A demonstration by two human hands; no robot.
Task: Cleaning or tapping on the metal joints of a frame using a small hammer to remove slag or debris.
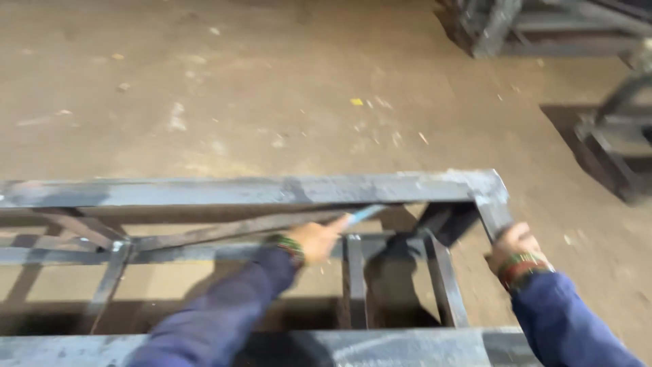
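The grey welded steel bar frame (272, 191) stands on the dusty concrete floor (238, 88), spanning the near view. The right hand (511, 246) is wrapped round its right end bar. The left hand (318, 239) pinches a thin blue stick (365, 214) inside the frame. Dark metal frames (543, 27) stand far right.

My left hand (314, 241) inside grey steel frame (272, 189), below its far top rail, pinching thin pale-blue stick (361, 215) that points toward frame's right corner. My right hand (513, 248) wrapped round frame's right end rail. Both sleeves dark blue, bangles at wrists. Dusty floor (272, 88) beyond frame; more dark metal frames (611, 143) far right of it.
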